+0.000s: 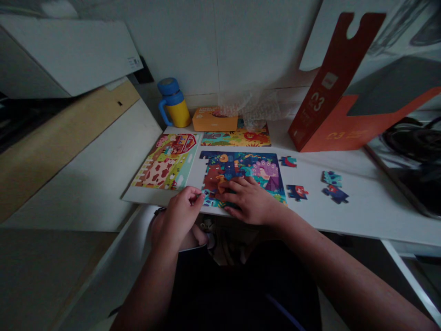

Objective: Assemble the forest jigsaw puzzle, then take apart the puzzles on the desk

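A dark blue jigsaw puzzle [247, 158] with a peacock and a bear lies near the table's front edge, its left side uneven with gaps. My left hand [186, 207] pinches a small jigsaw piece [206, 194] at the puzzle's lower left corner. Whether that piece sits fully in place, I cannot tell. Flat across the lower middle of the puzzle rests my right hand [246, 198], fingers spread, covering part of the picture. Loose pieces lie to the right: one with a red shape [288, 161], a dark blue one [297, 192], and a touching pair [334, 186].
A farm puzzle [165, 163] lies at left and a lion puzzle [253, 137] behind. Along the wall stand a blue and yellow bottle [175, 105], an orange box [214, 120] and crumpled clear plastic [257, 108]. A tall open orange box [330, 110] stands back right.
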Available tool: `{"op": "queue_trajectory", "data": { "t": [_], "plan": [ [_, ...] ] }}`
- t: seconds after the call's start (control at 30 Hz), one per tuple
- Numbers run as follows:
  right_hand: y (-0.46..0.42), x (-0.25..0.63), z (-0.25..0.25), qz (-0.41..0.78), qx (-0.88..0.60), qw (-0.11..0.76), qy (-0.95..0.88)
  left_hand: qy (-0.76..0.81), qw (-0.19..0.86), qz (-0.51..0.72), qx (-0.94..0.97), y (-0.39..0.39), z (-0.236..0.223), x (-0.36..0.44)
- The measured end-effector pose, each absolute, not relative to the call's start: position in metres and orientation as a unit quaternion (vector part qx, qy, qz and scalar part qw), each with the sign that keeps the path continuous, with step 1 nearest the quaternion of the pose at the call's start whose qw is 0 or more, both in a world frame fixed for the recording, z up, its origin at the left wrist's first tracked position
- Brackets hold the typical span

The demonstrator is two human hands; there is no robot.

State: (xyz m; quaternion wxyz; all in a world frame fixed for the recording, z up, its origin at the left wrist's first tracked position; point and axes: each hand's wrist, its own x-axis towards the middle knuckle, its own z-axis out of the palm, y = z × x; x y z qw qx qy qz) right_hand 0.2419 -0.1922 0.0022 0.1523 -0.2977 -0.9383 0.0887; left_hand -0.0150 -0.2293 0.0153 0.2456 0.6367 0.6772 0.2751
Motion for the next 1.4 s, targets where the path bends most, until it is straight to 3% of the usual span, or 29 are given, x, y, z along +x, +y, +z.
{"op": "queue_trajectory", "data": {
  "t": [0.37,1.03,1.23,1.4],
  "plan": [
    [-0.192,0.242,0.003,0.095,-0.301,0.153,-0.937,0.720,0.095,0.164,0.667,-0.228,0.017,-0.001],
    [-0.193,0.242,0.003,0.090,-0.306,0.149,-0.936,0.733,0.085,0.115,0.665,-0.221,0.020,0.002],
    [-0.193,0.242,0.005,0.094,-0.304,0.144,-0.937,0.712,0.048,0.156,0.683,-0.225,0.012,0.000],
    [-0.193,0.243,0.005,0.097,-0.303,0.151,-0.936,0.595,0.022,0.243,0.766,-0.231,0.003,-0.008]
  ]
}}
